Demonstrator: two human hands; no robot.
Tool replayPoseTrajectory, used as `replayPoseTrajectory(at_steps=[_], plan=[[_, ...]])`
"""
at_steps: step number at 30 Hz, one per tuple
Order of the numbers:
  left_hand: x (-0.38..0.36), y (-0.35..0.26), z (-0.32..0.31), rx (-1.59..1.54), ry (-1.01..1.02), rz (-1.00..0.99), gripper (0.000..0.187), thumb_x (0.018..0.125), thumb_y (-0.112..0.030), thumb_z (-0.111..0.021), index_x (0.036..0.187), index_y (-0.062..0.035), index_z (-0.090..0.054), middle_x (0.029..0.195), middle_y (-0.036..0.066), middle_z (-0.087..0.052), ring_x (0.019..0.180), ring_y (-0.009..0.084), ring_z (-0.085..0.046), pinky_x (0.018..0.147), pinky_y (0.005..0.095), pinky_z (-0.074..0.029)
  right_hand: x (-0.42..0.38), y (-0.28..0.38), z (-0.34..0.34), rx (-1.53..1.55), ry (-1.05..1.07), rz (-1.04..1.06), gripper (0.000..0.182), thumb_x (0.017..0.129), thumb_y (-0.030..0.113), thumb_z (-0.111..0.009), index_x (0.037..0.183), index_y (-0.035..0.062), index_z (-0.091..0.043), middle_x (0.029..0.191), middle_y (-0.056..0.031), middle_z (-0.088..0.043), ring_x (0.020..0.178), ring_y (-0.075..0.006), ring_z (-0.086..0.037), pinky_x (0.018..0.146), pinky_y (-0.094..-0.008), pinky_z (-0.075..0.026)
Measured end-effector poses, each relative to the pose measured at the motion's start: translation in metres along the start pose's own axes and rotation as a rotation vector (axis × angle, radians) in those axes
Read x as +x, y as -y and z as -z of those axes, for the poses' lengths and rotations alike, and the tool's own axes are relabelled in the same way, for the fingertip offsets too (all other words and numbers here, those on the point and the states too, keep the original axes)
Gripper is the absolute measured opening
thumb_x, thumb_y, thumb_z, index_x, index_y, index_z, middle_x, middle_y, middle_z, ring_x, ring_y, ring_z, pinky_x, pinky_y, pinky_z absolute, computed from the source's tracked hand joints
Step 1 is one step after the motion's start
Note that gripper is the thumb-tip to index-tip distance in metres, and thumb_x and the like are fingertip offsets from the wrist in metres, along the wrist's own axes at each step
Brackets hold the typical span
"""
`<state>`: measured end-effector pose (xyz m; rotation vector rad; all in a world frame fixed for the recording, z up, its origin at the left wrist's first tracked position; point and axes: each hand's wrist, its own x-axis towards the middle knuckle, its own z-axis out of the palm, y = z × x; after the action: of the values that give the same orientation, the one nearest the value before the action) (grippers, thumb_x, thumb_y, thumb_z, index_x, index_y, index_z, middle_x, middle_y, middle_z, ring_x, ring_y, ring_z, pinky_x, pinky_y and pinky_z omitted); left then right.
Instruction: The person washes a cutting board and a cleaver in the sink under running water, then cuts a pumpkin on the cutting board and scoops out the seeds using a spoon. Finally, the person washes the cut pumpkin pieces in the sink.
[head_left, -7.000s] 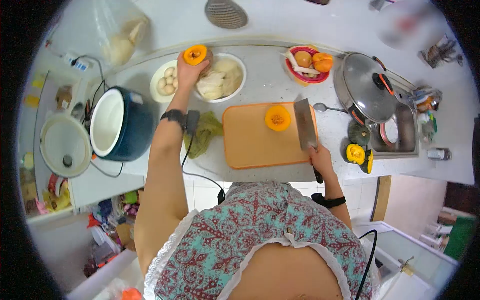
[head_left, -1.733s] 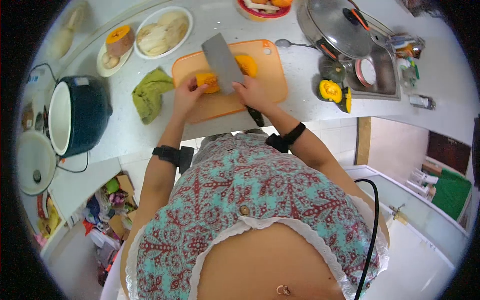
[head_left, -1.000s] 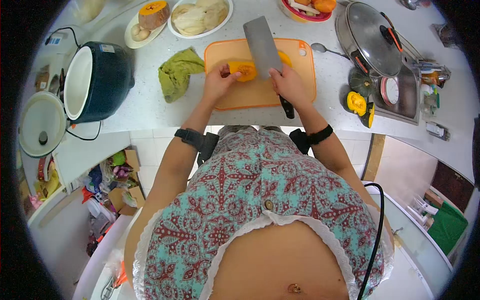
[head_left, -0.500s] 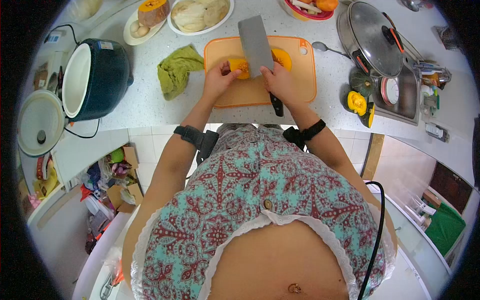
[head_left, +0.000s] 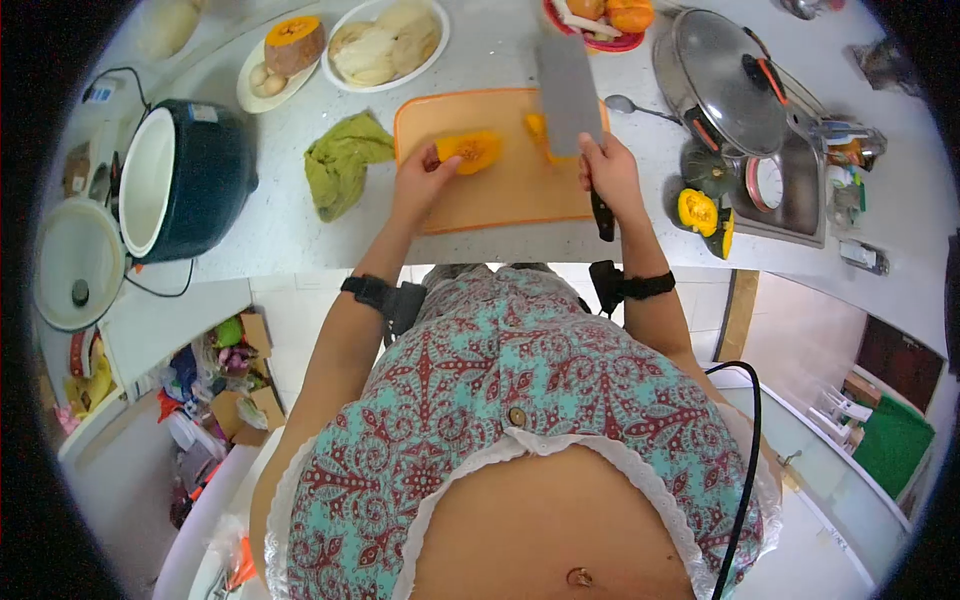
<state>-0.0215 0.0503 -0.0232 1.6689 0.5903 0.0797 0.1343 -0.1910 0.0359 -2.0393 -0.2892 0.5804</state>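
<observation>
My left hand (head_left: pixel 425 183) is closed on a piece of pumpkin (head_left: pixel 472 152), orange flesh showing, over the left part of the orange-rimmed cutting board (head_left: pixel 500 205). My right hand (head_left: pixel 611 172) grips a cleaver (head_left: pixel 570 95) with a black handle, its broad grey blade pointing away from me above the board's right side. Another pumpkin piece (head_left: pixel 537 130) lies on the board beside the blade, partly covered by it. A gap of bare board separates the cleaver from the piece in my left hand.
Left of the board lies a green cloth (head_left: pixel 345 165), with a dark blue pot (head_left: pixel 215 170) beyond it. A white plate of pale slices (head_left: pixel 388 45) stands behind. To the right are a spoon (head_left: pixel 640 108), a lidded pan (head_left: pixel 725 80), cut green squash (head_left: pixel 697 212) and the sink (head_left: pixel 800 215).
My right hand has moved right with the cleaver, away from the pumpkin in my left hand. That piece now shows more of its orange flesh. The whole view has shifted slightly.
</observation>
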Motion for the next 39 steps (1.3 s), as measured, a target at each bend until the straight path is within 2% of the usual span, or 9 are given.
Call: replayPoseTrajectory(at_steps=[1,5,8,12,18,23,26,35,39], plan=[[0.005,0.024,-0.002,-0.131,-0.007,-0.063,0.030,0.086,-0.014,-0.066,0.109,0.0015,-0.056,0.099,0.006,-0.065,0.088,0.0118,-0.062,0.078,0.0260,-0.049,0.003,-0.010,0.012,0.043,-0.062,-0.045,0.044,0.092,0.038,-0.052,0.079,-0.0032,-0.058,0.064,-0.0164,-0.060,0.047,-0.0257,-0.058,0.051,-0.0383,-0.047],[0.001,0.007,-0.003,-0.219,-0.026,0.020,0.029,0.087,-0.015,-0.064,0.109,0.0016,-0.056,0.101,0.007,-0.065,0.089,0.0124,-0.061,0.078,0.0253,-0.049,0.015,-0.068,0.039,-0.523,-0.220,0.063,0.044,0.092,0.038,-0.048,0.079,-0.0027,-0.058,0.064,-0.0223,-0.060,0.065,-0.0377,-0.062,0.064,-0.0463,-0.048],[0.008,0.020,-0.009,-0.343,-0.048,-0.109,0.028,0.087,-0.014,-0.063,0.110,0.0004,-0.056,0.100,0.007,-0.065,0.088,0.0132,-0.062,0.077,0.0245,-0.048,0.004,-0.068,0.032,-0.477,-0.188,0.069,0.044,0.091,0.039,-0.050,0.081,-0.0029,-0.059,0.071,-0.0253,-0.061,0.076,-0.0433,-0.060,0.071,-0.0488,-0.047],[0.014,0.035,0.000,-0.178,-0.070,-0.138,0.023,0.087,-0.013,-0.063,0.106,-0.0016,-0.057,0.100,0.006,-0.064,0.092,0.0135,-0.061,0.077,0.0252,-0.049,0.005,-0.057,0.018,-0.748,-0.143,0.068,0.044,0.086,0.043,-0.055,0.090,0.0000,-0.062,0.080,-0.0229,-0.064,0.079,-0.0399,-0.063,0.071,-0.0471,-0.049],[-0.009,-0.013,0.004,-0.584,-0.067,0.053,0.029,0.091,-0.013,-0.056,0.117,-0.0054,-0.044,0.119,0.011,-0.055,0.106,0.0211,-0.057,0.086,0.0387,-0.051,0.020,-0.009,0.035,-1.062,0.059,-0.063,0.029,0.080,0.027,-0.059,0.096,0.0035,-0.063,0.091,-0.0176,-0.066,0.084,-0.0344,-0.064,0.072,-0.0444,-0.051],[-0.019,-0.014,0.011,-0.786,0.060,0.061,0.034,0.097,-0.025,-0.048,0.126,-0.0108,-0.038,0.126,0.010,-0.050,0.111,0.0250,-0.055,0.090,0.0413,-0.048,0.081,-0.040,0.050,-0.972,-0.513,0.553,0.029,0.086,0.018,-0.050,0.111,0.0106,-0.062,0.113,-0.0119,-0.058,0.107,-0.0310,-0.056,0.090,-0.0387,-0.046],[-0.024,-0.011,0.015,-0.892,0.135,0.068,0.041,0.099,-0.038,-0.040,0.130,-0.0118,-0.039,0.129,0.007,-0.050,0.113,0.0245,-0.053,0.096,0.0418,-0.044,0.099,-0.037,0.050,-1.079,-0.291,0.311,0.041,0.082,0.005,-0.049,0.120,0.0187,-0.057,0.117,-0.0118,-0.057,0.115,-0.0309,-0.050,0.096,-0.0389,-0.042],[-0.034,-0.043,0.008,-1.097,0.189,0.187,0.062,0.095,-0.056,-0.029,0.135,-0.0098,-0.038,0.135,0.012,-0.046,0.124,0.0298,-0.044,0.103,0.0480,-0.036,0.109,-0.061,0.054,-0.893,-0.379,0.294,0.018,0.086,0.015,-0.047,0.098,0.0091,-0.059,0.093,-0.0153,-0.060,0.085,-0.0345,-0.061,0.073,-0.0452,-0.049],[-0.016,-0.054,-0.001,-1.255,0.200,0.126,0.052,0.098,-0.048,-0.033,0.132,-0.0092,-0.040,0.137,0.014,-0.044,0.126,0.0314,-0.042,0.105,0.0523,-0.033,0.070,-0.006,0.048,-0.377,-0.377,0.357,0.028,0.097,0.023,-0.042,0.117,0.0092,-0.055,0.071,-0.0114,-0.063,0.064,-0.0275,-0.063,0.061,-0.0381,-0.048]])
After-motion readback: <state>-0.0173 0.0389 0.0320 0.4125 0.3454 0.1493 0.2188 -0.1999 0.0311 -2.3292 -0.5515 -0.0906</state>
